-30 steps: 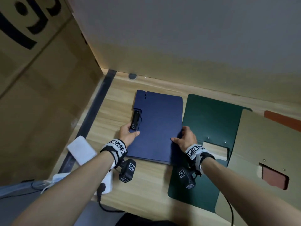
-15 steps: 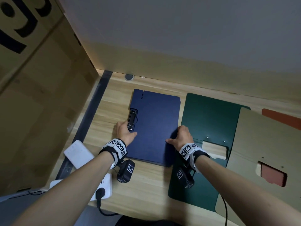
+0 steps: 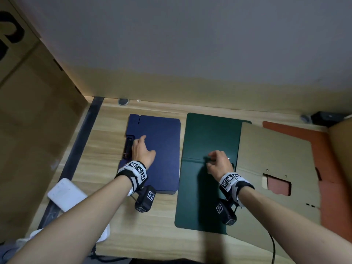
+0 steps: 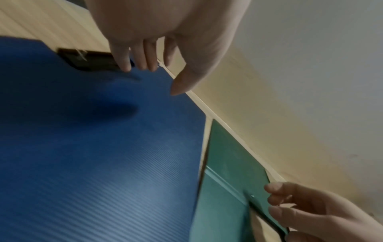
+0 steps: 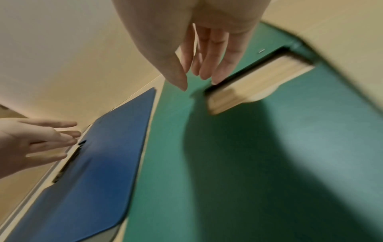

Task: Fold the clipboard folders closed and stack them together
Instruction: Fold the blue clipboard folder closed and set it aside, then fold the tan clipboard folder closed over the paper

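Observation:
A closed blue folder [image 3: 160, 149] lies flat on the wooden table [image 3: 152, 225], its black clip [image 3: 128, 147] in a notch on the left edge. My left hand [image 3: 142, 147] hovers over it by the clip, fingers [image 4: 145, 62] relaxed and holding nothing. Right of it, a green folder [image 3: 205, 134] lies spread open. My right hand [image 3: 211, 159] is above its fold, straight fingertips [image 5: 215, 78] at the edge of its cut-out [image 5: 254, 88]. A tan folder [image 3: 276, 153] lies open over the green one's right part, with a red folder [image 3: 335, 187] beneath it.
A big cardboard box [image 3: 28, 130] walls off the left side, and the wall runs close behind the table. A white box [image 3: 64, 195] and cables sit at the front left. A black object [image 3: 327, 118] stands at the back right, beside another cardboard edge [image 3: 342, 145].
Both hands have let go of the blue folder's sides. The left hand moved up onto it near the clip. The right hand moved right, over the green folder.

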{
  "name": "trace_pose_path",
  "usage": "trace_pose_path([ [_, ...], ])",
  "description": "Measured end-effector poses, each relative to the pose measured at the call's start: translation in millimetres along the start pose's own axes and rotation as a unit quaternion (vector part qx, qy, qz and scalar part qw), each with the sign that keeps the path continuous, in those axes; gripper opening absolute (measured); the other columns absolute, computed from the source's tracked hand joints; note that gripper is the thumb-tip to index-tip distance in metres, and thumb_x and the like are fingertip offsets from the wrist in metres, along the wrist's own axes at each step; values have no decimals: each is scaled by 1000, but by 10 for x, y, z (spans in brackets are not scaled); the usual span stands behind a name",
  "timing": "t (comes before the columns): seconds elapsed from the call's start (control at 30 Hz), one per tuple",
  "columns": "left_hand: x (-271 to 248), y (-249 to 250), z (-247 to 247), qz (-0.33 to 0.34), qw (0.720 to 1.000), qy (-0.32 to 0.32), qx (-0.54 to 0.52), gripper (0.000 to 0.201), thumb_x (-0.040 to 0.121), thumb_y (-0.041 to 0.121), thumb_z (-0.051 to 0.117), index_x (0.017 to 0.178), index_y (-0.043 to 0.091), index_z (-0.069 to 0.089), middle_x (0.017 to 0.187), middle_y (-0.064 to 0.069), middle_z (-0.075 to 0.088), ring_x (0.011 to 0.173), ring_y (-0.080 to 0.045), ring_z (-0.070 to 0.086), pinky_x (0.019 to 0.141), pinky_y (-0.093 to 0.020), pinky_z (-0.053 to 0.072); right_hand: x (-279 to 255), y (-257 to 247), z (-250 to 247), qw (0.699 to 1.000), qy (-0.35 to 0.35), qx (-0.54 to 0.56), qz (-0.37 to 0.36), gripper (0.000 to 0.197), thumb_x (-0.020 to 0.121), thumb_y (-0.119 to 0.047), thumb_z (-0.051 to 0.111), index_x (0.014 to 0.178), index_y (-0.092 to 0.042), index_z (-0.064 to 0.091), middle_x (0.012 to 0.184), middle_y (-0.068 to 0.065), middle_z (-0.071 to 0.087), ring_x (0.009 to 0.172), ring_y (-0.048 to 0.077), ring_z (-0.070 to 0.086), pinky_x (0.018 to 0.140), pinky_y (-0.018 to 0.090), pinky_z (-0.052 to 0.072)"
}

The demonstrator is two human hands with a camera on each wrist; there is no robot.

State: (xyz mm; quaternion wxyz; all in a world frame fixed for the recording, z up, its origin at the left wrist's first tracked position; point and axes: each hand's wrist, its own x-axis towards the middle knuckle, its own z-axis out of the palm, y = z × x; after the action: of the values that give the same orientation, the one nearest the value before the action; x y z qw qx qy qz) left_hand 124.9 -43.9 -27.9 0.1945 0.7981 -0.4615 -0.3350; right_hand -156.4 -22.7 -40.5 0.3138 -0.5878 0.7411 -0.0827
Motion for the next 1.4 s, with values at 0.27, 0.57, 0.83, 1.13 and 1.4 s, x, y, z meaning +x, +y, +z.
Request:
trace_pose_path([
  [0.27,-470,695,907,55,986,-149,-41,51,82,-1,63,131,7,55,124,-11,63,109,-25,61,91,-27,47,-334,1208,-531,991,59,52,105,30,84,-12,66,112,-18,58,117,3,61,108,22,64,99,38,50],
  [0.57,-1001,1140,1970,32,963,-265,-20,43,82,0,61,124,5,59,101,-3,62,98,-18,57,90,-21,43,-650,2017,-837,986,42,68,144,37,79,-8,57,114,-22,63,114,-1,64,106,20,64,93,26,46],
  [0.83,-1144,1354,2453,-18,965,-251,-69,59,64,26,70,119,7,63,110,-5,71,104,-22,66,102,-37,49,-669,2193,-709,991,4,70,110,35,80,-15,63,115,-19,66,115,2,59,108,19,57,99,28,44],
  [1.13,-1324,1416,2248,-13,986,-148,-77,33,84,23,69,112,12,56,99,1,63,92,-19,59,81,-26,43,-714,2030,-675,993,-53,93,50,25,81,-23,70,105,-24,68,100,-4,55,95,15,55,89,28,46],
  [1.4,-1333,1767,1436,100,979,-154,-92,19,88,15,59,95,30,49,87,-20,74,72,-34,70,74,-44,58,-385,1576,-1523,993,-64,95,-31,13,86,-20,66,77,-30,65,83,-7,68,78,15,62,75,27,47],
])
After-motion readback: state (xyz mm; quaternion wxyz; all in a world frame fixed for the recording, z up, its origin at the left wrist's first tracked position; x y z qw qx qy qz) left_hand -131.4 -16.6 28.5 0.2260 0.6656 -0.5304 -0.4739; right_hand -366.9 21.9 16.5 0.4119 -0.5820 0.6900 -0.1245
